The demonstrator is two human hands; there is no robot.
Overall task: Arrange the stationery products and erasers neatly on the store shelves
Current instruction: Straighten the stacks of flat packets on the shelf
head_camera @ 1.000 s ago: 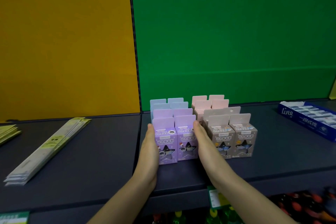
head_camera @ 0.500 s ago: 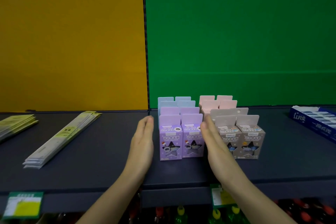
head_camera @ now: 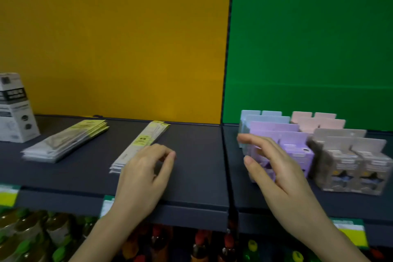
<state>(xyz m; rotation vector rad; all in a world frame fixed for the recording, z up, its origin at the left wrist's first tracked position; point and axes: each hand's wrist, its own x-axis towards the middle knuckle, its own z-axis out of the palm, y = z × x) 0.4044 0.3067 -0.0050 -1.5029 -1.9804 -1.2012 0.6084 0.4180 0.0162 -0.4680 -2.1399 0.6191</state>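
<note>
Both hands are leaving the purple boxes (head_camera: 297, 151) — that block looks squared. Left hand (head_camera: 144, 174) and right hand (head_camera: 274, 168) are hanging loosely open, holding nothing — drifting toward the long packets (head_camera: 138, 144).

2 hands (head_camera: 144, 174), 2 flat-pack stacks (head_camera: 63, 142), 1 white box (head_camera: 14, 108).

Back wall: yellow panel (head_camera: 114, 38) left, green panel (head_camera: 308, 44) right, dark vertical seam (head_camera: 227, 49) between them. Dark grey shelf (head_camera: 191, 155) runs full width, split by gap in line with seam. Price tags (head_camera: 353, 233) on shelf front edge. Lower shelf: bottles (head_camera: 27, 236), blurred. Light even, dim; no windows visible.
</note>
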